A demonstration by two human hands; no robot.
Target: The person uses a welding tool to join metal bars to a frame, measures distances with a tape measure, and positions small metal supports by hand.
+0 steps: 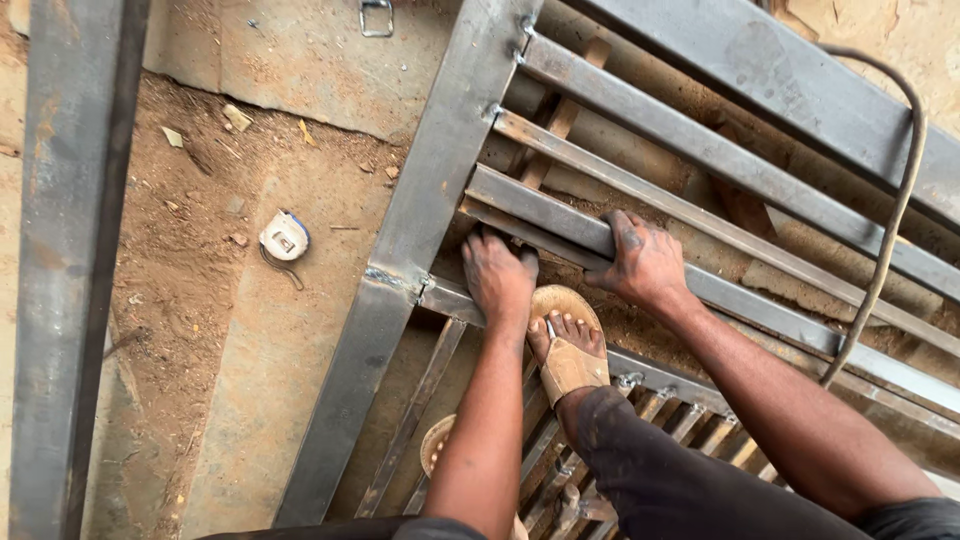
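Your left hand (498, 275) lies palm down on the steel frame (420, 220), at the point where a flat bar (700, 285) meets the frame's long upright tube. The fingers curl over the bar's near end; the grip is clenched on the bar, though the fingertips are hidden behind the metal. The left forearm runs straight up from the lower edge of the view, nearly vertical, wrist unbent.

Your right hand (645, 262) sits on the same bar, just to the right of the left hand and apart from it. The fingers wrap over the bar's upper edge, thumb pointing toward the left hand; this grip is likewise grasping the bar. The right forearm comes in from the lower right corner at a slant, elbow out of view.

The bar itself lies across the frame, slanting down to the right, parallel to the other cross bars above it.

Your foot in a tan sandal (568, 350) stands on the frame between the two wrists, just below the bar. A dark trouser leg covers the shin below it.

A tape measure (285, 237) lies on the dirt floor left of the frame, well apart from both hands. A hose (890, 230) curves over the frame's right part. A second steel tube (65, 260) stands at the far left.
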